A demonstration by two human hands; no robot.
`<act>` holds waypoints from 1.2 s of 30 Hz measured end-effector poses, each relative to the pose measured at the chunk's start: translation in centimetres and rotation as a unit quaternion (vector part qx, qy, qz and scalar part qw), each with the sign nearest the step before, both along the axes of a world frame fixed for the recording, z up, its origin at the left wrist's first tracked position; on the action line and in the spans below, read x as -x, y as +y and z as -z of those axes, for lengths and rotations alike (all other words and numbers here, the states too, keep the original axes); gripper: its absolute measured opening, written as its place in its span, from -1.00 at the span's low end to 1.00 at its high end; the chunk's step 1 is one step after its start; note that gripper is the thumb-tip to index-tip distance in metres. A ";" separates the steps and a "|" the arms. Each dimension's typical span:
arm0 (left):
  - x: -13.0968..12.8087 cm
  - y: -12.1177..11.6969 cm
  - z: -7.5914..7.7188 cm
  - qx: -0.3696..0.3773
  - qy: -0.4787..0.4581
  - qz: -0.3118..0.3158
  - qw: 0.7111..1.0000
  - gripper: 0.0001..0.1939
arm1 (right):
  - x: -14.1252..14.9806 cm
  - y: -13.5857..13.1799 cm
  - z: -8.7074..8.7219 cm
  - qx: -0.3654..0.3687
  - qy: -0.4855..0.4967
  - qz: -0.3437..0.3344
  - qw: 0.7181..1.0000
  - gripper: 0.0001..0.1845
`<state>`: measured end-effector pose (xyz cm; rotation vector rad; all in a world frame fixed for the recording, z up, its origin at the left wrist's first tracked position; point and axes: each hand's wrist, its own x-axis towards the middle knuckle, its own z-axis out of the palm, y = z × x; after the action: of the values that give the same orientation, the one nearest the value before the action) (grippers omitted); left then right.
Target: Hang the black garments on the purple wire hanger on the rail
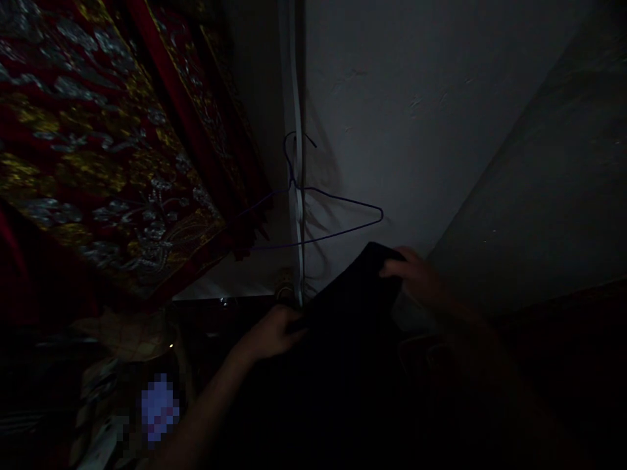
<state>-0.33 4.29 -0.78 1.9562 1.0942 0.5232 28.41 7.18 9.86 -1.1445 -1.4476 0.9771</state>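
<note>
Both hands hold a dark garment (353,313) by its upper edge, stretched between them; its kind is hard to make out in the dim light. My left hand (279,333) pinches the lower left part of that edge. Higher and to the right, my right hand (404,267) grips the other corner with the fingers folded over the cloth. Just beyond the garment a thin wire hanger (343,197) hangs bare, its hook at a pale vertical strip (296,98) on the wall. The garment's lower part fades into darkness.
A red cloth panel (88,170) with gold and silver decoration hangs at the upper left. Behind the hanger stands a pale wall (392,98). At the lower left are dim cluttered items and a blurred, pixelated bluish patch (159,408).
</note>
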 end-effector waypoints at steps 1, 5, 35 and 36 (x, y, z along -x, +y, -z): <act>1.1 0.4 -0.8 -0.044 0.033 -0.017 0.998 -0.65 | -0.5 1.1 -0.6 -0.046 -0.030 0.020 0.998 -0.96; 5.0 1.4 -4.1 -0.098 0.120 -0.110 0.982 -0.55 | 0.6 5.7 -1.4 -0.160 0.003 0.076 0.984 -0.81; 6.8 5.3 -14.6 -0.388 0.035 -0.210 0.897 -0.58 | 0.0 4.3 0.6 -0.249 -0.084 0.141 0.954 -0.66; 7.0 5.4 -14.4 -0.390 0.039 -0.201 0.898 -0.60 | -0.9 5.2 0.5 -0.262 -0.076 0.191 0.943 -0.65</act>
<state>-7.30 9.65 13.65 2.4321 1.5057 1.2778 29.26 12.38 9.34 -1.0548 -1.4165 0.2119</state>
